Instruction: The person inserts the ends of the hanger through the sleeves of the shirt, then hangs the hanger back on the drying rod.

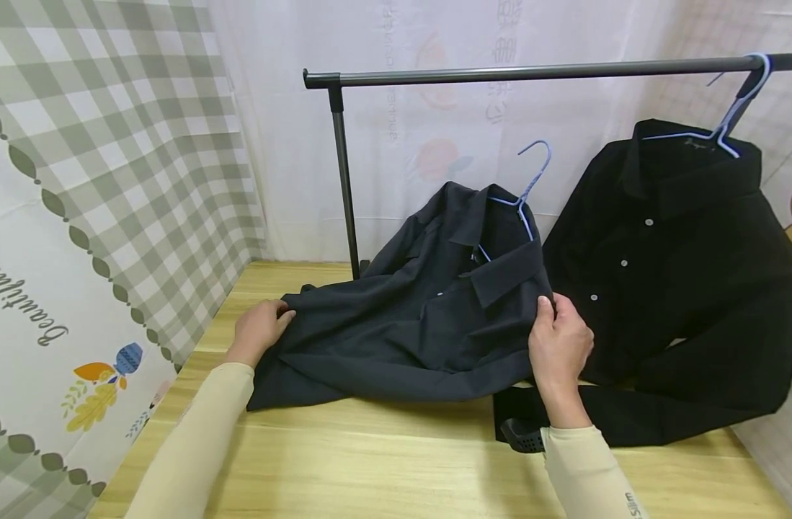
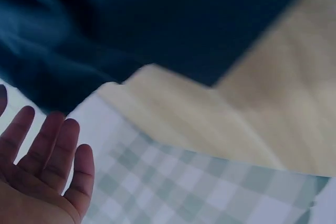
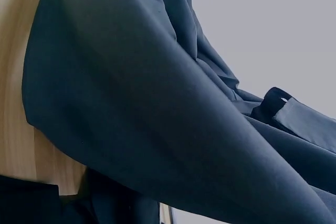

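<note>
A dark navy shirt (image 1: 396, 324) with a collar and a chest pocket spreads at a slant over the table. Inside its collar sits a blue wire hanger (image 1: 525, 202), its hook below the rail. My right hand (image 1: 561, 346) grips the shirt's right side below the collar, thumb on top. At the shirt's left end is my left hand (image 1: 259, 331), fingertips at the cloth edge. In the left wrist view, the left hand's fingers (image 2: 65, 145) are extended beside the cloth. Dark cloth fills much of the right wrist view, where the right hand is out of sight.
A black metal rail (image 1: 499, 74) on a post stands across the back. A black shirt (image 1: 707, 267) hangs from it at right on another blue hanger (image 1: 726, 122), its sleeve lying on the wooden table (image 1: 383, 461). Checked fabric (image 1: 143, 108) covers the left side.
</note>
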`<action>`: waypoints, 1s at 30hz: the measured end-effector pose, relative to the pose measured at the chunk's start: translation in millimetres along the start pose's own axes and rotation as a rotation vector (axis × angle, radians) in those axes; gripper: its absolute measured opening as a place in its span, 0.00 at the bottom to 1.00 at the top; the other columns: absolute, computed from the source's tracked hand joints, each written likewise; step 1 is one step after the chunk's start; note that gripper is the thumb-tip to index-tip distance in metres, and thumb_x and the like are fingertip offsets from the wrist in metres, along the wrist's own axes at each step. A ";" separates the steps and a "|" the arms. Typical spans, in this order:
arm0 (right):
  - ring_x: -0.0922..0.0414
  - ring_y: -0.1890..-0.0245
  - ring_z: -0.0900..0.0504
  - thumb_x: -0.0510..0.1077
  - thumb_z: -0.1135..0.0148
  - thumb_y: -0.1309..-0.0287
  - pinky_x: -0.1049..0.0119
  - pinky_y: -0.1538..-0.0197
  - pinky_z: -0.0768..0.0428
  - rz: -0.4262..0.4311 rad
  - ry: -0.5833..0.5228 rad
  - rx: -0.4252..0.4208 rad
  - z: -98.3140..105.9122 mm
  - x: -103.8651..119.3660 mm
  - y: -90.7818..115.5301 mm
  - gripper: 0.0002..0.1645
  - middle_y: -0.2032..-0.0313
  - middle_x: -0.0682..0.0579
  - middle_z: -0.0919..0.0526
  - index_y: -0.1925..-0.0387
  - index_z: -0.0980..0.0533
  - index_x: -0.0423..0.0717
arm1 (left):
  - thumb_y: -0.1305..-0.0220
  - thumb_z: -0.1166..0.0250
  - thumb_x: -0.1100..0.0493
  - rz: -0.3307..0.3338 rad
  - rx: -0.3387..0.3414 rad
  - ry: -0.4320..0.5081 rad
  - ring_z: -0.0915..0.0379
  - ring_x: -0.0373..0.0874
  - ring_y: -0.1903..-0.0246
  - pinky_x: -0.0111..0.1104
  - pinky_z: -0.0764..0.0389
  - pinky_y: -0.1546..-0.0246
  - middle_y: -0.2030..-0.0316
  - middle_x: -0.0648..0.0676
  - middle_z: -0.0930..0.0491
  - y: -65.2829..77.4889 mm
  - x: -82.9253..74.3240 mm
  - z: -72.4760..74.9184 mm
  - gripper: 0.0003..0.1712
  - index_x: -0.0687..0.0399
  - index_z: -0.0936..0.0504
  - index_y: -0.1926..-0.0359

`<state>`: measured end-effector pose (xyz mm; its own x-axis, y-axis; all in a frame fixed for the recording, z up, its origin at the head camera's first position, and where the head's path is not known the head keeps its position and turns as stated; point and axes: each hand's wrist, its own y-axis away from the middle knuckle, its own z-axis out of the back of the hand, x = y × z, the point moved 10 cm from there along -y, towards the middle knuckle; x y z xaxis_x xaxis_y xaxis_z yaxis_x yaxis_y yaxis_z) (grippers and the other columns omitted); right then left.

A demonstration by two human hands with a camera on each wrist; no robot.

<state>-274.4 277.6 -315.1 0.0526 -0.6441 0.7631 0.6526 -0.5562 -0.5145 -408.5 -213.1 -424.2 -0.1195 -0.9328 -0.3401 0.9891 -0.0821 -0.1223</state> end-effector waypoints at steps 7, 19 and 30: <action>0.41 0.65 0.25 0.50 0.50 0.37 0.48 0.57 0.36 0.015 0.021 0.006 -0.5 7.5 -0.5 0.19 0.66 0.41 0.18 0.58 0.22 0.40 | 0.36 0.48 0.42 -0.049 -0.032 0.126 0.30 0.57 0.52 0.50 0.31 0.55 0.48 0.61 0.27 -34.9 -44.4 16.5 0.28 0.56 0.28 0.43; 0.45 0.72 0.22 0.48 0.48 0.38 0.54 0.66 0.33 0.167 0.011 -0.005 0.1 51.3 -0.7 0.18 0.70 0.41 0.18 0.59 0.22 0.37 | 0.34 0.52 0.43 -0.137 -0.080 0.293 0.30 0.52 0.51 0.44 0.31 0.52 0.48 0.57 0.27 -84.9 -130.9 52.9 0.26 0.54 0.28 0.43; 0.47 0.76 0.23 0.48 0.47 0.39 0.57 0.71 0.32 0.316 0.006 0.004 3.0 107.9 -7.2 0.17 0.74 0.42 0.19 0.62 0.22 0.36 | 0.33 0.49 0.49 -0.097 -0.119 0.271 0.34 0.50 0.71 0.38 0.34 0.70 0.73 0.55 0.26 -93.3 -142.9 62.4 0.16 0.56 0.22 0.62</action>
<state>-271.1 213.7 -227.9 0.2489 -0.7877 0.5636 0.6078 -0.3261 -0.7241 -478.3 -94.1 -306.0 -0.2471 -0.7935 -0.5561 0.9568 -0.1091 -0.2694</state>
